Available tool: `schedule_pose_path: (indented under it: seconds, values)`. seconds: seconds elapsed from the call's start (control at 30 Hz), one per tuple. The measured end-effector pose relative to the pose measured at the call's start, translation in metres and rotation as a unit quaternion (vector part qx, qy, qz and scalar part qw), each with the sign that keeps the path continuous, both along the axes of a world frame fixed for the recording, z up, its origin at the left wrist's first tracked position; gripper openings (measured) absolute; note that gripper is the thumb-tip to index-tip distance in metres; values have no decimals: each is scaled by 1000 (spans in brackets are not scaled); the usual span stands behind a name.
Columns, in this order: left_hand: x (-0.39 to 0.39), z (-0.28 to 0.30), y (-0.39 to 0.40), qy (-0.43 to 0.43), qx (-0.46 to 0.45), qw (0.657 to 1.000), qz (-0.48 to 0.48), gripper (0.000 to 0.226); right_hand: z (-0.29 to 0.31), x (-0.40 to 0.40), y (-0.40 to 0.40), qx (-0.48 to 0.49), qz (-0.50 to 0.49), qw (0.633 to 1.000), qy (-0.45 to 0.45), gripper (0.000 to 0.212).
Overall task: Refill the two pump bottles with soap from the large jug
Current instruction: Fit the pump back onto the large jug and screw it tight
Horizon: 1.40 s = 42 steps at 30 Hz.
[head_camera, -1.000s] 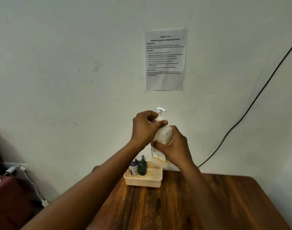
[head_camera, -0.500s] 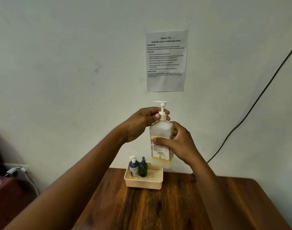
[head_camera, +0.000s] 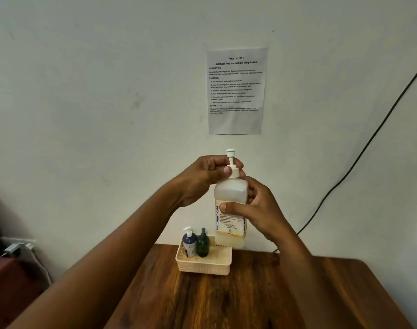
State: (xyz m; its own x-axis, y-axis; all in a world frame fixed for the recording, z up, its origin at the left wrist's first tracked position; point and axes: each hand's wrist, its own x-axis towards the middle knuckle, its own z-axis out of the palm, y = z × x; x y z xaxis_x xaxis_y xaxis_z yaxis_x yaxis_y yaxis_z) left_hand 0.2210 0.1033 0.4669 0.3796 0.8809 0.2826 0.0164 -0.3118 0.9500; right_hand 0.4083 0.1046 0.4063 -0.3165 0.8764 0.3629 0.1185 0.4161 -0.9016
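I hold the large translucent soap jug upright in the air above the table, with pale yellow soap in its lower half. My right hand wraps its body from the right, thumb across the label. My left hand grips the white collar of the jug's pump head, whose nozzle points toward me. Below, a dark blue pump bottle with a white pump and a dark green pump bottle stand side by side in the left end of a cream plastic basket.
The basket sits at the far edge of a brown wooden table against a pale wall. A printed sheet is taped to the wall above. A black cable runs down the wall at right. Chargers and white cords lie at far left.
The jug has come from tilted to upright. Its pump head has turned from pointing left to pointing toward me, with my left fingers twisting at the collar.
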Motion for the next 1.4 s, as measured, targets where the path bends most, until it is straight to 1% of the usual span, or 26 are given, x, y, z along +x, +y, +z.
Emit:
schedule_pose_path:
  seconds: [0.07, 0.13, 0.23, 0.3, 0.37, 0.43, 0.5, 0.53, 0.6, 0.7, 0.77, 0.83, 0.9, 0.97, 1.0, 1.03, 1.1, 1.17, 1.2, 1.27, 1.3, 1.33, 1.4]
  values:
    - [-1, 3, 1, 17, -5, 1000, 8, 30, 0, -1, 1, 8, -17, 1000, -10, 67]
    - [3, 4, 0, 29, -1, 999, 38, 29, 1, -2, 4, 16, -39, 999, -22, 65]
    - [13, -3, 0, 18, 37, 988, 146, 22, 2, -5, 6, 33, -66, 996, -51, 65]
    - [15, -8, 3, 12, 55, 981, 183, 21, 2, -6, 7, 41, -74, 994, -63, 65]
    - [10, -8, 5, 13, 51, 987, 150, 25, 1, -4, 7, 39, -69, 995, -56, 66]
    - [1, -4, 5, -9, 26, 998, 61, 31, 2, -1, 7, 20, -33, 998, -39, 68]
    - [-6, 1, 5, -7, 14, 1000, -18, 29, 4, 0, 8, 12, -7, 999, -33, 69]
    - [-7, 3, 6, 3, 10, 999, -35, 27, 4, 0, 8, 13, -7, 999, -33, 68]
    - [-6, 5, 8, 15, -6, 999, -31, 27, 3, -1, 8, 13, -21, 999, -27, 67]
    - [-3, 3, 10, 27, -18, 999, 9, 31, 2, -2, 10, 13, -43, 999, -24, 65]
    - [2, 1, 9, 24, -10, 998, 61, 28, 1, -1, 12, 18, -62, 997, -32, 63]
    - [10, -1, 8, 17, 20, 989, 148, 27, 1, 0, 15, 27, -84, 995, -47, 65]
    - [16, -4, 11, 15, 64, 971, 230, 31, 1, -1, 15, 35, -98, 993, -57, 67]
    - [18, -6, 14, 34, 92, 963, 253, 26, 0, -2, 15, 39, -102, 992, -59, 68]
    - [16, -5, 15, 44, 92, 968, 230, 22, 0, -1, 14, 36, -97, 993, -58, 68]
    - [11, -3, 16, 51, 78, 978, 185, 20, 1, 1, 14, 27, -80, 995, -50, 67]
    - [0, 4, 19, 51, 26, 997, 56, 24, 3, 7, 13, -4, -8, 1000, -26, 65]
    - [-8, 10, 20, 54, -18, 997, -49, 30, 6, 12, 12, -24, 56, 998, -15, 62]
    - [-10, 13, 21, 56, -26, 996, -71, 32, 7, 13, 12, -24, 64, 998, -14, 61]
    - [-10, 14, 22, 61, -27, 995, -76, 33, 7, 13, 12, -21, 44, 999, -14, 63]
    - [-8, 12, 23, 64, -21, 996, -61, 33, 7, 13, 12, -19, 26, 999, -14, 65]
    - [-6, 9, 22, 67, -10, 997, -32, 33, 7, 12, 13, -15, 9, 1000, -14, 66]
    - [-1, 4, 20, 57, 16, 996, 68, 30, 7, 11, 14, 0, -30, 999, -19, 67]
